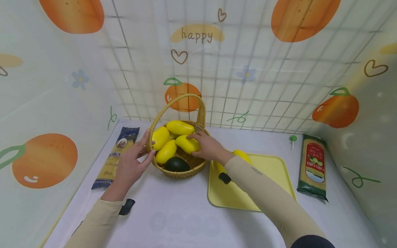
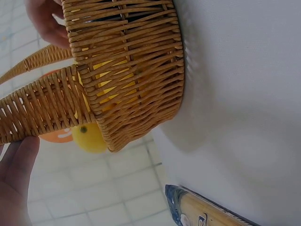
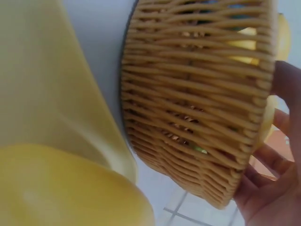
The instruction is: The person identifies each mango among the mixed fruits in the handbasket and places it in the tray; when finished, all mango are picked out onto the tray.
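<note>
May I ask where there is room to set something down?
White tabletop is bare in front of the round woven basket and behind the yellow rectangular tray; the basket is crowded with yellow oval fruits and the right hand.

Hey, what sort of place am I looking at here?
Probably a small staged tabletop booth rather than a working kitchen: a fruit-printed curtain surrounds a white tabletop, which holds a wicker basket of fruit.

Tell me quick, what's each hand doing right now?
Left hand: holding the wicker basket handle.
Right hand: holding a yellow mango inside the basket.
</note>
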Tool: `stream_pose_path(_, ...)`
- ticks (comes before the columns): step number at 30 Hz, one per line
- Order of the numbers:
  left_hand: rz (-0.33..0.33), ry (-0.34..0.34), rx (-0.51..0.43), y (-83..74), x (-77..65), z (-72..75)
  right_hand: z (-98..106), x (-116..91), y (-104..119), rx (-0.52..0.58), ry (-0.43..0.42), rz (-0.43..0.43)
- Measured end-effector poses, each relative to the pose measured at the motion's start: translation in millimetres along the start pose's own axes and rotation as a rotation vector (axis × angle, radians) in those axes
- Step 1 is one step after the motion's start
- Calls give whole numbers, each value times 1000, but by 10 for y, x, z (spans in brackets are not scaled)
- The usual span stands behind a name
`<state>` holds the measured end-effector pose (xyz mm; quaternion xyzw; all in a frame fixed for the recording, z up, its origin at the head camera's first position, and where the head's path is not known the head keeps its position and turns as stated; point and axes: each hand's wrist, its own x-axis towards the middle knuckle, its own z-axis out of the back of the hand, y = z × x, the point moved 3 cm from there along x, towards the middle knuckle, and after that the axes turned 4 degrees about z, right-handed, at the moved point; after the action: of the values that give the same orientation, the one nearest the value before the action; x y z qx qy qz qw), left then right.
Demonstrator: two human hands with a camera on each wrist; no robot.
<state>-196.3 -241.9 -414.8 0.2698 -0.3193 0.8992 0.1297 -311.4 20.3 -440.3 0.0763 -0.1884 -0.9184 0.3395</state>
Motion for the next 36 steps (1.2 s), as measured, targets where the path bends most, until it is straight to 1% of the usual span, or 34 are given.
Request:
stream_pose_path(7, 2, 4, -7, -16, 0, 12, 112, -185, 60, 78, -83, 27)
stream_pose_path(13, 8, 3, -2, -11, -2, 9, 209, -388, 57, 153, -141, 3)
stream_pose_path(17, 10, 5, 4, 5, -3, -3, 295, -564, 44, 187, -174, 7)
stream_pose_path(23, 2, 1, 3, 0, -2, -5, 385, -876, -7, 200, -215, 2)
stream_pose_path(28, -10, -5, 3, -10, 2, -2, 433, -1171, -101, 228, -248, -13)
stream_pose_path(36, -11, -4, -6, -1, -9, -14, 470, -1714, -339, 257, -285, -101)
